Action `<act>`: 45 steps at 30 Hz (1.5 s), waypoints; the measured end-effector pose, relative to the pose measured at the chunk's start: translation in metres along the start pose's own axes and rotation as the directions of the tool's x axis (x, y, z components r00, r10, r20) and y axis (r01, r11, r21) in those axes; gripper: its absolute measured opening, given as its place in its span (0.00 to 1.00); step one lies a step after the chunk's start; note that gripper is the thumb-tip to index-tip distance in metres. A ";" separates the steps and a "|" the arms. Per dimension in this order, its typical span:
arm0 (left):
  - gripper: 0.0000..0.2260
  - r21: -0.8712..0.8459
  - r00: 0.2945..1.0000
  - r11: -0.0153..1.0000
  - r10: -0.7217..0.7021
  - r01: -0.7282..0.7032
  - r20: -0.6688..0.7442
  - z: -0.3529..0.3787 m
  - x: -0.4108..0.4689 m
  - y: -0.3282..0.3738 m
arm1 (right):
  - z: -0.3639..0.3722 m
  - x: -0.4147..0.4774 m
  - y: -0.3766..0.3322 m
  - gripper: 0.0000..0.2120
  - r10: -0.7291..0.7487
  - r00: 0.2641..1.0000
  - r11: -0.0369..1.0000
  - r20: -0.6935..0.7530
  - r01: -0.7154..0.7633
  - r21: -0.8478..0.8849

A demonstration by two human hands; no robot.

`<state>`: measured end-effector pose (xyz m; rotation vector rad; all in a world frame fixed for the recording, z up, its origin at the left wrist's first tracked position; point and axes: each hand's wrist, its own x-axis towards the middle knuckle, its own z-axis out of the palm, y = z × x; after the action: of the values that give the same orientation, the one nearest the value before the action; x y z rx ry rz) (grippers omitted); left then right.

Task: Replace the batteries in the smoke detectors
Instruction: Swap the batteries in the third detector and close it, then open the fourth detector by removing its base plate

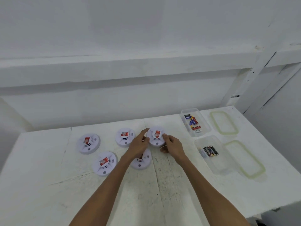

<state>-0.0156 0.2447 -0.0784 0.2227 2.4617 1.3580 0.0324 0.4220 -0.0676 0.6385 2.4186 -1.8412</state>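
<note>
Several round white smoke detectors with red labels lie on the white table point(48, 193). My left hand point(139, 145) and my right hand point(172, 145) both grip the far right detector point(156, 136) by its sides. Another detector point(143, 161) lies partly hidden under my left wrist. Three more lie to the left: one far point(124, 137), one at far left point(88, 143), one nearer point(105, 163). A clear tub point(206, 128) at the back right holds blue and red batteries point(193, 122). A nearer clear tub point(219, 165) holds black batteries point(211, 151).
Two clear lids with greenish seals lie at the right, one far point(224, 122) and one near point(244, 159). A white wall with a ledge rises behind the table. The table's right edge drops off near the lids.
</note>
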 end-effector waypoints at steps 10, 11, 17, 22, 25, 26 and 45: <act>0.22 -0.057 0.997 0.996 -0.068 0.066 -0.030 -0.002 0.012 -0.003 | 0.015 0.025 -0.005 0.16 0.024 0.999 0.999 -0.040 -0.025 -0.029; 0.22 -0.049 0.997 0.997 -0.068 0.066 -0.041 -0.002 0.014 -0.002 | 0.017 0.026 -0.008 0.17 0.042 0.998 0.999 -0.043 -0.043 -0.018; 0.18 -0.025 0.997 0.998 -0.065 0.064 -0.048 0.003 0.021 0.003 | 0.026 0.035 -0.014 0.12 0.079 0.996 0.995 -0.038 -0.081 -0.055; 0.27 0.052 0.995 0.998 -0.016 0.021 -0.099 0.007 0.023 -0.003 | 0.030 0.040 -0.008 0.14 0.015 0.997 0.983 -0.070 -0.028 -0.181; 0.20 0.173 0.994 0.985 0.019 0.000 -0.108 0.008 0.026 -0.005 | 0.027 0.036 -0.011 0.13 0.009 0.997 0.980 -0.072 -0.023 -0.200; 0.17 0.201 0.993 0.980 0.024 0.000 -0.118 0.008 0.026 -0.005 | 0.027 0.035 -0.012 0.14 0.003 0.998 0.980 -0.069 -0.017 -0.200; 0.19 0.233 0.965 0.968 0.149 -0.098 -0.213 -0.084 -0.054 -0.030 | 0.090 -0.023 -0.052 0.09 -0.418 0.885 0.816 0.207 0.466 -0.342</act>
<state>0.0063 0.1462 -0.0514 0.2909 2.8392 1.2159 0.0167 0.3199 -0.0405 -0.0806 2.8965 -1.3767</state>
